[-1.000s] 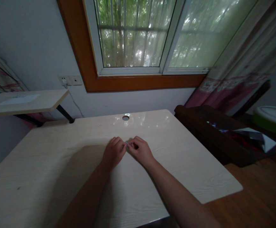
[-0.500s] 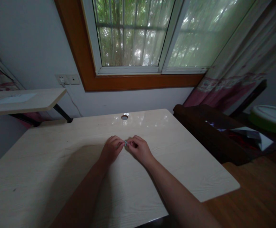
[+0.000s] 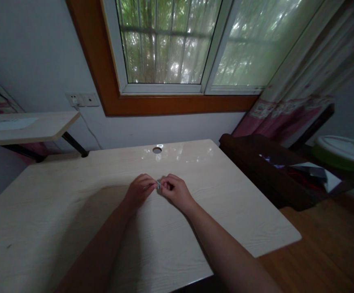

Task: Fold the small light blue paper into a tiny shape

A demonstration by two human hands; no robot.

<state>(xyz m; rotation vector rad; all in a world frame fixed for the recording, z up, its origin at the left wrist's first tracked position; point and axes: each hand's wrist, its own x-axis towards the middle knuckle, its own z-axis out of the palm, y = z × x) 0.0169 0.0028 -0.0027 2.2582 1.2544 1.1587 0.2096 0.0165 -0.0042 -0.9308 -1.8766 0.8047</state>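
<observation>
Between my fingertips is a small, thin light-blue strand (image 3: 158,185), too small to tell its exact kind. My left hand (image 3: 139,189) pinches it from the left with thumb and forefinger. From the right, my right hand (image 3: 175,190) grips the other side of it, its fingers curled. Both hands are close together over the pale wooden desk (image 3: 226,195), with a narrow gap between the fingertips. Most of the strand is hidden by the fingers.
A round cable hole (image 3: 157,150) lies behind my hands near the desk's back edge. A raised shelf (image 3: 49,124) on black legs stands at the left. Beyond the desk's right side is a dark wooden piece of furniture (image 3: 256,162) with a green tub (image 3: 332,154).
The view has shifted slightly, so the scene sits a little further left. Between my fingertips, slightly more of the light-blue strand shows. Both hands keep their pinch.
</observation>
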